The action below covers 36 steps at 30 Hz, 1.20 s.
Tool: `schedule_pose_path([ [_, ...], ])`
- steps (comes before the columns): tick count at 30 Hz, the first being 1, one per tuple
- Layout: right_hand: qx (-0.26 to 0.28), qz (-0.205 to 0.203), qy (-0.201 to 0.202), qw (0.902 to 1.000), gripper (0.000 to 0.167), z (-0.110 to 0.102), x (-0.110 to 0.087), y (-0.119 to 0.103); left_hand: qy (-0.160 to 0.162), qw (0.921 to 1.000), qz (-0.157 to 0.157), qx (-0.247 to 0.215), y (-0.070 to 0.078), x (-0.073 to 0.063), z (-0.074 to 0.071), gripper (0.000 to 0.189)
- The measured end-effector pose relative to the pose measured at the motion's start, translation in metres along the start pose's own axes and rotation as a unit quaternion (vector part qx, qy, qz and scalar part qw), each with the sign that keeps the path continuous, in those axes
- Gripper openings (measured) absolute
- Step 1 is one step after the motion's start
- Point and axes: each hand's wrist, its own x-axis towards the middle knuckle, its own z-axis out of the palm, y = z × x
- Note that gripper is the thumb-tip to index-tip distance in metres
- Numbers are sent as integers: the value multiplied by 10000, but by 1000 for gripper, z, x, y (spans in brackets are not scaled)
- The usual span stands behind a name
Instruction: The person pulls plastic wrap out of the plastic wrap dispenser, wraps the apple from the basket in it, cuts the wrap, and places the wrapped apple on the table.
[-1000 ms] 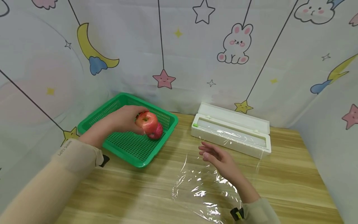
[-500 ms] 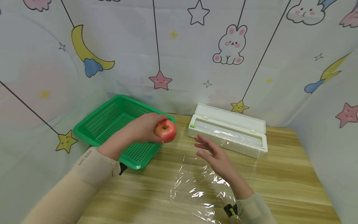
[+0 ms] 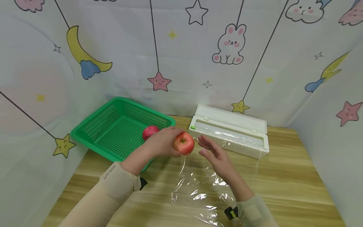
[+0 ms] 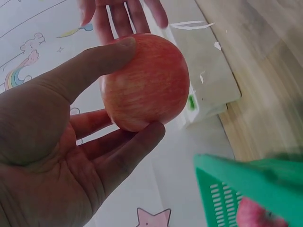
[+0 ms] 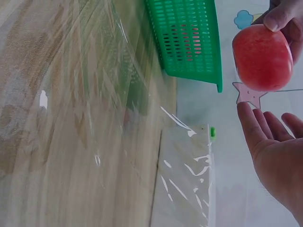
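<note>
My left hand (image 3: 163, 142) grips a red apple (image 3: 184, 143) between thumb and fingers, held up over the table in front of the basket. In the left wrist view the thumb lies across the top of the apple (image 4: 147, 85) and the fingers curl under it. My right hand (image 3: 216, 157) is just to the right of the apple, fingers spread and slightly bent, holding nothing. Below the right hand a sheet of clear plastic wrap (image 3: 198, 192) lies over the table, running from the white wrap dispenser (image 3: 229, 138). A second red apple (image 3: 150, 131) sits in the green basket (image 3: 93, 143).
The dispenser stands against the back wall with its lid (image 3: 231, 116) raised and a small green slider (image 3: 193, 127) at its left end. A cloth printed with stars and a rabbit (image 3: 231, 44) hangs behind the wooden table (image 3: 295, 176).
My left hand has lifted the apple out of the basket and carried it right, close to the right hand. The right hand stays nearly still; the view has turned slightly.
</note>
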Motion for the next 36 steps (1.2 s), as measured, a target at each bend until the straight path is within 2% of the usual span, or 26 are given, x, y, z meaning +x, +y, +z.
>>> schedule_pose_path([
  [5, -120, 128, 298, 9994, 55, -1, -2, 4, 165, 9997, 53, -169, 5, 3, 14, 82],
  [9, -67, 186, 335, 9992, 54, 0, -4, 6, 333, 9991, 136, -236, 10, 4, 24, 82],
  [19, -184, 29, 522, 9985, 52, 1, -7, 13, 724, 9964, 157, -416, 21, 8, 44, 75],
  [25, -95, 202, 647, 9977, 53, 1, -9, 13, 908, 9948, 204, -414, 28, 8, 51, 68],
  [30, -71, 337, 792, 9963, 55, 0, -10, 13, 1040, 9935, 151, -435, 32, 11, 62, 74],
  [36, -173, 216, 961, 9950, 53, -4, -12, 17, 1177, 9913, 87, -586, 38, 9, 74, 85],
])
